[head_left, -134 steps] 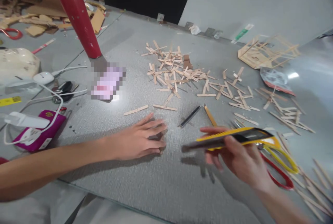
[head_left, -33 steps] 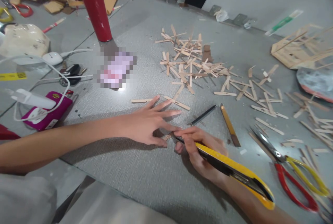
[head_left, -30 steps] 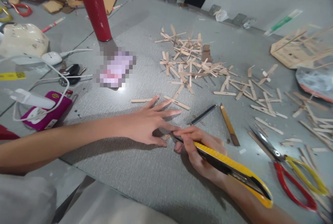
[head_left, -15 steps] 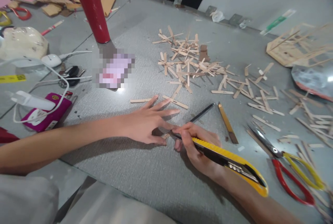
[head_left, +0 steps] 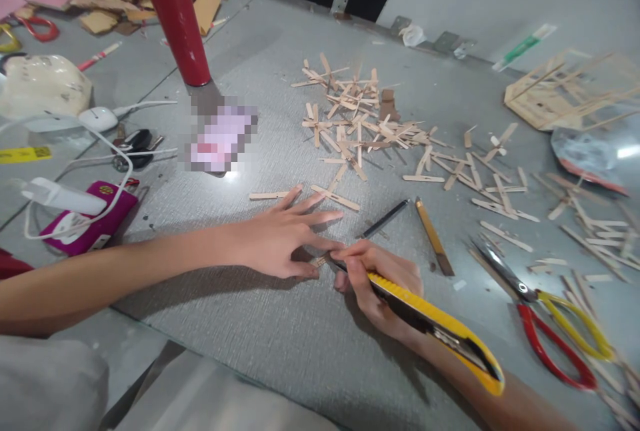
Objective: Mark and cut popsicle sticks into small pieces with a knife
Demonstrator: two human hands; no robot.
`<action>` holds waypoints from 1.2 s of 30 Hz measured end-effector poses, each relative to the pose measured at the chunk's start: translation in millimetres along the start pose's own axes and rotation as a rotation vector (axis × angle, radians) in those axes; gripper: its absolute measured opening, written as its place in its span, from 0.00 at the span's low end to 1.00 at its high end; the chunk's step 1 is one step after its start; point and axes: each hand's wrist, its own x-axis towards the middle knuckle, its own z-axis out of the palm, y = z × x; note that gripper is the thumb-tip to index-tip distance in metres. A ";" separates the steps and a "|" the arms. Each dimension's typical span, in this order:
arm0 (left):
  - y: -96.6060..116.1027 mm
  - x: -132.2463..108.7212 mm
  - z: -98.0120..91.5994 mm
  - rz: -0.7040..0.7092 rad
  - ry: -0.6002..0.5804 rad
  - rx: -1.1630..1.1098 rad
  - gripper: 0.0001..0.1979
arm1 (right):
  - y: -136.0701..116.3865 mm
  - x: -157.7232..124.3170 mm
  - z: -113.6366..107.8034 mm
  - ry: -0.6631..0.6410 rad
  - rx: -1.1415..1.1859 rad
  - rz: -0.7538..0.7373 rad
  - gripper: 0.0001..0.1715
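My left hand (head_left: 280,241) lies on the grey table, its last three fingers spread. Its thumb and index finger press on a small wooden stick (head_left: 321,261), mostly hidden beneath them. My right hand (head_left: 383,277) is closed around a yellow and black utility knife (head_left: 425,311). The knife's tip meets the stick beside my left index finger; the blade edge is largely hidden by my fingers. Two flat wooden sticks lie just beyond my left fingers, one of them a slotted stick (head_left: 335,197). A dark pen-like tool (head_left: 385,219) and a brown-yellow strip (head_left: 433,236) lie past my right hand.
Scissors (head_left: 523,287) with red and yellow handles lie at right. Crossed wooden sticks (head_left: 357,121) are heaped at the back, near a wooden frame (head_left: 545,94). A blurred-out phone (head_left: 223,139), a red post (head_left: 175,17) and a purple box (head_left: 95,217) with cables stand left.
The utility knife's rear end has swung slightly down and toward me, its tip staying by the stick. My left hand keeps its place. The view has shifted slightly.
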 end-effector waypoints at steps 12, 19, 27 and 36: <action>-0.6 -0.4 1.0 0.016 0.010 -0.010 0.25 | 1.2 3.5 -1.0 -0.029 0.006 0.067 0.17; -1.8 -0.6 2.8 0.021 0.011 0.014 0.26 | 1.1 0.9 1.8 -0.005 0.041 0.031 0.16; 0.0 -5.6 4.6 0.013 0.035 0.040 0.30 | -5.6 1.7 -48.5 0.127 -0.327 0.059 0.06; 3.2 -11.9 22.9 -0.005 0.169 0.179 0.38 | 98.7 -0.9 -157.5 -0.133 -0.986 0.143 0.15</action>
